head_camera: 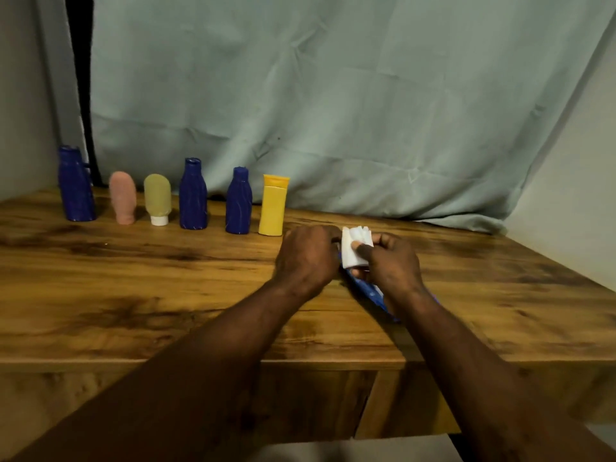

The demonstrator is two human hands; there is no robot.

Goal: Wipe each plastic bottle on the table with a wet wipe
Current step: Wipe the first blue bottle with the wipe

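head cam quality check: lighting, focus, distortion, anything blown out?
Head view: dim, warm light, and soft throughout, so the bottles show no readable detail. Head view: the white wipe is the brightest thing, close to clipping, though its folds still show. Head view: wide-angle stretch makes the forearms loom large and dark at the bottom; the table grain stays visible.

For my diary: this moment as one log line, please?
left hand: holds wet wipe; right hand: pinches it; bottles: standing in row

Bottles are lined up 9 to 3 o'clock, all upright: big blue bottle, pink bottle, pale yellow bottle (cap down), second blue bottle, third blue bottle, yellow tube. Folded white wet wipe is held at the tube's 4 o'clock.
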